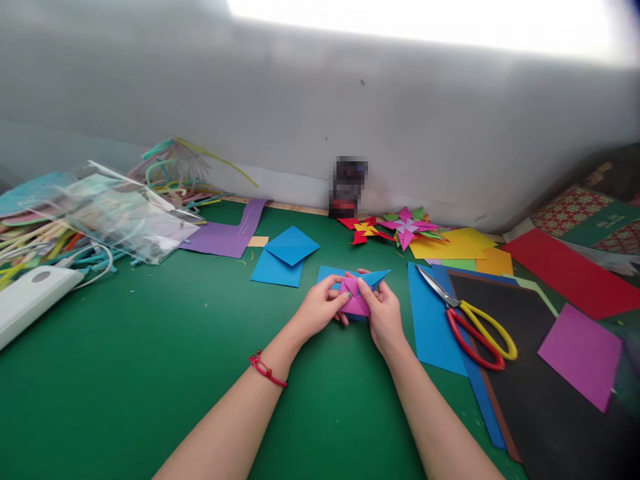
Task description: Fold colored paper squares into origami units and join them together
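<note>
Between my two hands is a folded paper piece [354,305], pink on its near face with a blue pointed flap [379,278] sticking out to the right. My left hand [323,303] pinches its left side, thumb on the pink face. On the right side, my right hand [384,308] grips it with the thumb on top and fingers behind. Part of a blue paper [327,272] shows behind my left fingers; whether it belongs to the held piece I cannot tell. Just beyond my left hand, blue folded papers [277,272] lie on the green table [240,333].
Scissors [453,301] with red and yellow handles rest on blue and black sheets at right. Folded paper stars [406,228] lie by the wall near a pixelated object [349,187]. Pipe cleaners, a plastic bag [150,227] and a white power strip [35,297] are at left.
</note>
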Demonstrator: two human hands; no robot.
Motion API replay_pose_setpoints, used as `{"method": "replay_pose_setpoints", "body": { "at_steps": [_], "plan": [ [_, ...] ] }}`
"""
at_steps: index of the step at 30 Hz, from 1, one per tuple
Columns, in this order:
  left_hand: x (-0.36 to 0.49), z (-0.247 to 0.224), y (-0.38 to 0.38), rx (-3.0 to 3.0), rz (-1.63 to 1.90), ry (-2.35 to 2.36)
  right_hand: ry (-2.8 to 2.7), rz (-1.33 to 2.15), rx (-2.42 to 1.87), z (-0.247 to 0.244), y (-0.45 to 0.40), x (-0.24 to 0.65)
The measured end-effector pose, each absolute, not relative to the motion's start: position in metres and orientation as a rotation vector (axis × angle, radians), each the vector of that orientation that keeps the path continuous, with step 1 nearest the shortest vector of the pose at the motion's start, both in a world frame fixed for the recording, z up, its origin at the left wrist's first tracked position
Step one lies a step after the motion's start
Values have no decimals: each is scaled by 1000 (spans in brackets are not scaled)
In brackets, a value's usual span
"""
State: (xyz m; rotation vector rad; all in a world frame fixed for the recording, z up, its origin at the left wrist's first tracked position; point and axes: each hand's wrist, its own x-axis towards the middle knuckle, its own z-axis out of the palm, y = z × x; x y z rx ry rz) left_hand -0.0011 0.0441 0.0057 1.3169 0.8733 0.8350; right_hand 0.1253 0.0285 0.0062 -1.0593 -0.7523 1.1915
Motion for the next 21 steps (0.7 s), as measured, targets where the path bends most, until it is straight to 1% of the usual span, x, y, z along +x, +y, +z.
{"method": "replay_pose_setpoints", "body": {
  "at_steps": [3, 5, 8, 10, 12, 16, 21],
  "plan": [
    [-1, 6, 45, 1347, 978, 1003, -733, 937, -1180, 4, 30, 133],
    [-4, 8, 45, 1400, 1141, 1148, -689, 736, -1247, 3, 32, 142],
    [-10, 8, 46, 1539, 1332, 1426, -712, 559, -1316, 0, 34, 152],
    [-13, 6, 47, 1669, 1295, 1587, -766, 444, -1382, -2, 33, 155],
    [-14, 2, 48, 1825, 1157, 1683, -823, 328, -1470, -3, 31, 155],
    [-12, -6, 48, 2041, 933, 1725, -969, 159, -1559, 5, 25, 151],
    [-13, -9, 49, 2065, 891, 1735, -1119, -8, -1505, 24, 17, 140]
  ]
}}
